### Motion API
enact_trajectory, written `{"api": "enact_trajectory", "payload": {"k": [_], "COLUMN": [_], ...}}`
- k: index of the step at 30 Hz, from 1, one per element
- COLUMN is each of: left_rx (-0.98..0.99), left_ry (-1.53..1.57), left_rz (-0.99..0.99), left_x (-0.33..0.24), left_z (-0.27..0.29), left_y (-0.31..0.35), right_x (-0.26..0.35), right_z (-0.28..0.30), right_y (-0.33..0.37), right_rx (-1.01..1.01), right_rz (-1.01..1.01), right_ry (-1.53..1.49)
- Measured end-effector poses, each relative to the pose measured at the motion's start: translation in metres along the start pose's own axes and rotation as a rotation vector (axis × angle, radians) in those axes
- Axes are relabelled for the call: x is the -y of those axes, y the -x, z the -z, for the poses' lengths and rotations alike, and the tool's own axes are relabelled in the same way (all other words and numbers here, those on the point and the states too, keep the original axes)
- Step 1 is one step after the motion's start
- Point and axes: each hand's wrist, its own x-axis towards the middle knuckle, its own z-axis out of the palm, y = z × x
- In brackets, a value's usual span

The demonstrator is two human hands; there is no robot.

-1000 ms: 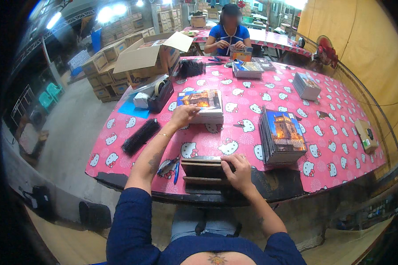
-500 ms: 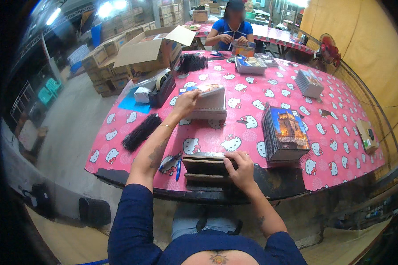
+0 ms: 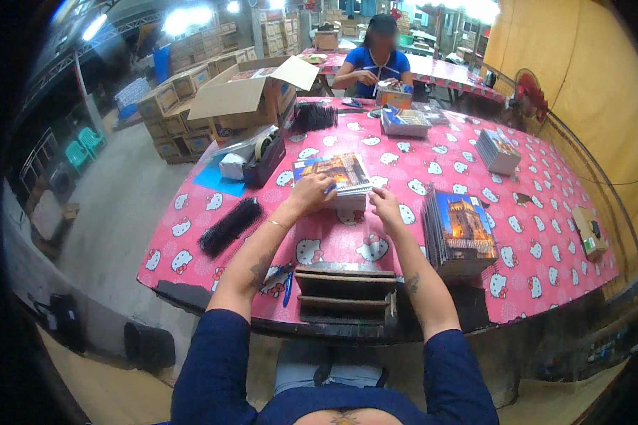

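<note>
A short stack of printed notebooks [image 3: 344, 170] lies in front of me, a cover with a building picture on top and a row of holes along its near edge. My left hand [image 3: 313, 193] grips the near left part of the top notebook, its fingers curled at the edge. At the near right corner, my right hand [image 3: 385, 207] has thumb and fingertips pinched together on the edge. Between my forearms at the table's front edge sits a black slotted wooden stand [image 3: 344, 287]. To its right rises a tall pile of spiral-bound notebooks [image 3: 461, 227].
Black wire coils [image 3: 230, 227] and a blue pen [image 3: 288, 289] lie on the left. Beyond are a tape dispenser [image 3: 264, 157], an open carton [image 3: 244, 99], more coils [image 3: 313, 117] and other notebook stacks [image 3: 498, 151]. A co-worker [image 3: 376, 67] sits across the pink table [image 3: 390, 248].
My right hand has left the wooden stand and reached forward to the stack's right corner. My left hand has come down from the raised top piece, which now lies flat, cover up.
</note>
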Motion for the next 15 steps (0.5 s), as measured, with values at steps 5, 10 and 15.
{"api": "enact_trajectory", "payload": {"k": [5, 10, 15], "left_rx": [-0.030, -0.064, -0.110], "left_ry": [-0.043, -0.018, 0.021], "left_rz": [0.005, 0.039, -0.012], "left_x": [0.002, 0.005, 0.004], "left_z": [-0.001, -0.005, -0.003], "left_y": [0.005, 0.006, 0.004], "right_x": [-0.009, -0.005, 0.003], "right_z": [-0.012, -0.014, -0.009], "right_y": [-0.017, -0.015, -0.019], "right_rx": [-0.015, -0.075, -0.090], "right_rz": [0.086, 0.258, 0.285], "right_ry": [0.057, 0.076, 0.131]}}
